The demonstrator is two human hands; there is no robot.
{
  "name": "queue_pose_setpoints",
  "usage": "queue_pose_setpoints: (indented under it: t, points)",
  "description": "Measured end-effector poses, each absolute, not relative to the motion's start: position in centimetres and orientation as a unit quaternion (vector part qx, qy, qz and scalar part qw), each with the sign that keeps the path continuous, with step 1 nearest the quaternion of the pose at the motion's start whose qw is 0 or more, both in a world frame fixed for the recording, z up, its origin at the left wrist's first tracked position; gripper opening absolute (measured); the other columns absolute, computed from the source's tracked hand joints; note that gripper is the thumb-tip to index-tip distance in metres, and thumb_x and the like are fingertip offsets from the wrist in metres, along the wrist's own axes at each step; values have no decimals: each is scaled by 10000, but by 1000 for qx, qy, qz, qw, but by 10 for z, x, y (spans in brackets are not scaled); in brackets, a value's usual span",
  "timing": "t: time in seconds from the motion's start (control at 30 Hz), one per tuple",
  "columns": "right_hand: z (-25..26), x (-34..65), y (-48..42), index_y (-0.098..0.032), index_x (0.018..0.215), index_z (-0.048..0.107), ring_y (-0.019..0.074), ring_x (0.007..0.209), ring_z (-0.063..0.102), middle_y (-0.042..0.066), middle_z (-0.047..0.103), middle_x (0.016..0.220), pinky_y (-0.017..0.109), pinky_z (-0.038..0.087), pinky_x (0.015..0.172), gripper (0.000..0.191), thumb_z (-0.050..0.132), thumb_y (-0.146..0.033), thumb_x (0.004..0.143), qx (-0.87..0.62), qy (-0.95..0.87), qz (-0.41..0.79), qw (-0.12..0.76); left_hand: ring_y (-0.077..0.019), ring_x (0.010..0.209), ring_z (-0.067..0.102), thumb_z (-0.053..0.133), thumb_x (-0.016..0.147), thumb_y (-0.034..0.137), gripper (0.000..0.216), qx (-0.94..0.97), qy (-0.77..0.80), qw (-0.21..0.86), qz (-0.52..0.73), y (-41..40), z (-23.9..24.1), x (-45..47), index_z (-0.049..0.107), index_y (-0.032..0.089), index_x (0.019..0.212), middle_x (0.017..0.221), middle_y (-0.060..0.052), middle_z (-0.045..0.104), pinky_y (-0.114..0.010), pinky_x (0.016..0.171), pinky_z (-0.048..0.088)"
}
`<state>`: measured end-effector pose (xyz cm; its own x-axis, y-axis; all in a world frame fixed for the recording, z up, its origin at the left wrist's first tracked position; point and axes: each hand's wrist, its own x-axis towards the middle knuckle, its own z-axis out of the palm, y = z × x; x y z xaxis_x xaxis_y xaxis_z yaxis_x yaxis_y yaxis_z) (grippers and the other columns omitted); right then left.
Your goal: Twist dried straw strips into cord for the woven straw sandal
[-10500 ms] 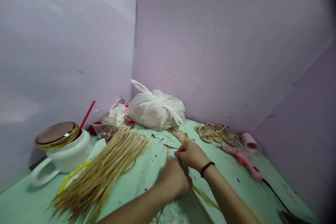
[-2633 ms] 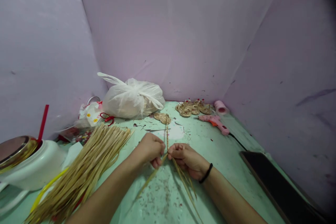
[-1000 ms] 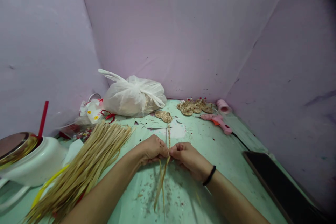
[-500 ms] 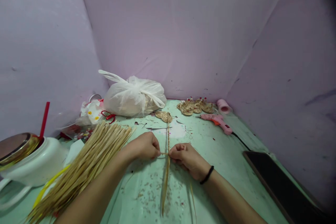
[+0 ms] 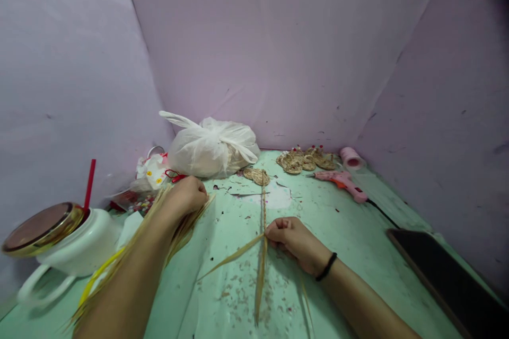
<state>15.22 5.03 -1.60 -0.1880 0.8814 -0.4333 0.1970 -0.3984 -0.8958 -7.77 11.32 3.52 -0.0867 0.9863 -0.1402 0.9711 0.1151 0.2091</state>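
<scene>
My right hand point(image 5: 292, 238) pinches a thin braid point(image 5: 264, 206) of dried straw-like strips. From the pinch, one loose strip point(image 5: 234, 257) spreads to the left and another point(image 5: 260, 288) hangs toward me. The braid's far end meets a flat, coiled, woven piece point(image 5: 256, 175). At the left, my left hand point(image 5: 189, 196) is over the top end of a bundle of dried strips point(image 5: 185, 233). Its fingers are curled down at the strips, and what they hold, if anything, is hidden. My forearm covers much of the bundle.
A knotted white plastic bag point(image 5: 212, 148) sits at the back. Right of it are several woven pieces point(image 5: 304, 160), a pink spool point(image 5: 352, 159) and a pink glue gun point(image 5: 342, 183). A dark phone-like slab point(image 5: 441, 280) lies right; a white lidded pot point(image 5: 85, 241) stands left.
My left hand has left the braid and moved left and away from me to the bundle. The strip it held now lies loose. My right hand keeps its pinch; the view has shifted slightly.
</scene>
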Motion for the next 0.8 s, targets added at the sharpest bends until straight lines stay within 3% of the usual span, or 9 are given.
queue_pose_setpoints:
  t: [0.3, 0.6, 0.7, 0.8]
  points:
    - [-15, 152, 48, -141, 459, 464, 18, 312, 227, -59, 375, 363, 201, 108, 350, 128, 481, -129, 586, -578, -472, 605, 277, -251, 779, 598, 483, 650, 216, 204, 640, 767, 22, 39, 119, 1, -57, 668, 170, 722, 803, -131, 655, -279, 602, 394]
    - [-19, 153, 51, -135, 487, 485, 20, 332, 235, -49, 404, 382, 199, 114, 361, 88, 504, -130, 573, -572, -469, 607, 291, -265, 794, 588, 487, 648, 219, 199, 646, 763, 38, 14, 119, 1, -57, 652, 152, 738, 835, -143, 649, -284, 602, 373]
    - [-18, 152, 51, -136, 494, 494, 21, 326, 230, -48, 411, 386, 205, 115, 362, 84, 501, -130, 578, -580, -463, 606, 286, -245, 754, 579, 475, 633, 186, 191, 654, 753, 51, 53, 121, -3, -59, 648, 148, 705, 783, -129, 645, -274, 583, 356]
    - [-18, 152, 51, -139, 486, 490, 21, 321, 225, -49, 413, 381, 207, 120, 362, 98, 500, -129, 583, -579, -462, 609, 284, -184, 673, 551, 495, 623, 202, 157, 660, 722, 148, 147, 118, 8, -55, 636, 156, 673, 697, -64, 625, -246, 565, 352]
